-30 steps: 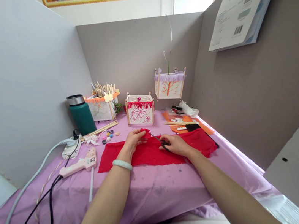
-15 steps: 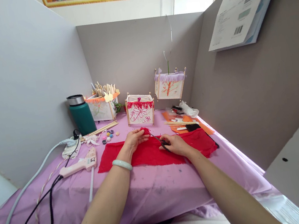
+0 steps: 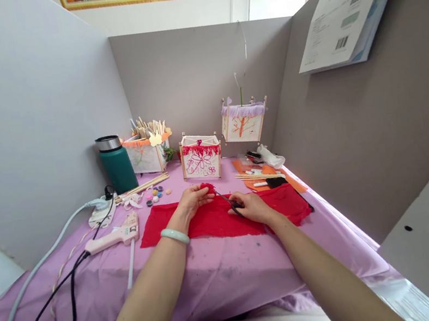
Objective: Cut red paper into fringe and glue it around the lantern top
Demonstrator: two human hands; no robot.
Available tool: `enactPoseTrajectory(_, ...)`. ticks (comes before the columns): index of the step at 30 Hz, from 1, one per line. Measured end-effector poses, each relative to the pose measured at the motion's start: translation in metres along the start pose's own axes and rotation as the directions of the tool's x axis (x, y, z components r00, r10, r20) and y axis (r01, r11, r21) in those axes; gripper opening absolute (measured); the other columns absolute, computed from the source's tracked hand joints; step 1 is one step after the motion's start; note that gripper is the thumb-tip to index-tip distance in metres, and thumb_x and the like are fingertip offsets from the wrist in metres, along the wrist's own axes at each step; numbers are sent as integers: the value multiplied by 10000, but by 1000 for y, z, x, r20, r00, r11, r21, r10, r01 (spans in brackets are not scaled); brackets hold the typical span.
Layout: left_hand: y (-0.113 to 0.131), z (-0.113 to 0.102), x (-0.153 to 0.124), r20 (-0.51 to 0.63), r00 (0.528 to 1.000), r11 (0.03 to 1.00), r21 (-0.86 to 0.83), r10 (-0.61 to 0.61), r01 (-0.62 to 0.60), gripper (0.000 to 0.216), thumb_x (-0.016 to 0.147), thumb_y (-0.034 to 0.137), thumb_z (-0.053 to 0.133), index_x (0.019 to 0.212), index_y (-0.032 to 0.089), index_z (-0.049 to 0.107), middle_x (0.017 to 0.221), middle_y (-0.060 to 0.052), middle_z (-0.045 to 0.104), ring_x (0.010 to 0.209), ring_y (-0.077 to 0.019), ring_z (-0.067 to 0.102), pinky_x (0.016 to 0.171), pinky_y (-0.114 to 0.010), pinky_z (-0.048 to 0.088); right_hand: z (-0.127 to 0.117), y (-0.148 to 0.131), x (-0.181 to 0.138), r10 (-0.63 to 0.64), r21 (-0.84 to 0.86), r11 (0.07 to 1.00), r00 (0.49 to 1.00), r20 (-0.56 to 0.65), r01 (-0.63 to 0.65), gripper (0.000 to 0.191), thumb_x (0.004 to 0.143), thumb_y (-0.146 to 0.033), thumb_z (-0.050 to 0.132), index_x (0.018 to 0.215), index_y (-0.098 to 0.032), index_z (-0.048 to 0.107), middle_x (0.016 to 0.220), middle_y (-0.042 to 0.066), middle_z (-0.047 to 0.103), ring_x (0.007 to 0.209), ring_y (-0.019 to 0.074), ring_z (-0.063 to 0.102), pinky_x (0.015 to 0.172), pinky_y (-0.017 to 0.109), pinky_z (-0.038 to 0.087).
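Between the fingers of my left hand [image 3: 193, 199] is a small bunched piece of red fabric [image 3: 207, 187]. A pale green bangle circles that wrist. My right hand [image 3: 251, 207] is closed round the dark handles of a pair of scissors [image 3: 236, 205], whose blades point up and left and reach the red piece. Below both hands a long red cloth [image 3: 213, 227] lies spread on the table. Just beyond them stands a white stick-framed lantern [image 3: 202, 164] with a red fringe and drawn flowers.
On the left are a pink glue gun [image 3: 117, 235] with cables, a power strip [image 3: 102, 212] and a green bottle [image 3: 117, 166]. Small coloured pots [image 3: 155, 195] sit behind the cloth. A purple-fringed lantern [image 3: 243, 125] hangs at back right, above sticks and orange sheets [image 3: 247, 168]. Grey partitions enclose the table.
Almost nothing differs. Both hands stay in the same place, with the scissors still at the red piece.
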State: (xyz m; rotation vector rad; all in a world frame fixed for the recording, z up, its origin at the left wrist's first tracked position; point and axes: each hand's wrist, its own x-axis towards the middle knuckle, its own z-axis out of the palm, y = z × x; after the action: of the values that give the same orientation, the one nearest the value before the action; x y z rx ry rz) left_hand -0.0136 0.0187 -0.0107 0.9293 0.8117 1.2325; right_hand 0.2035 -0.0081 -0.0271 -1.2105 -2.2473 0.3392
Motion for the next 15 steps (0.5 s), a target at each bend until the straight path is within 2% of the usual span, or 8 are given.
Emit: enactPoseTrajectory(15,-1,0,0,-2,1000,1000,16,7,-7,119,680,74,671,761,88,585,670,-81,662,629,-192,669,602,-272,531,-1,-1,-1,-1,23,1000,1000,10,1,322,711,-440,645,921,-204,582,685,-18,580,586,111,493,542,201,305)
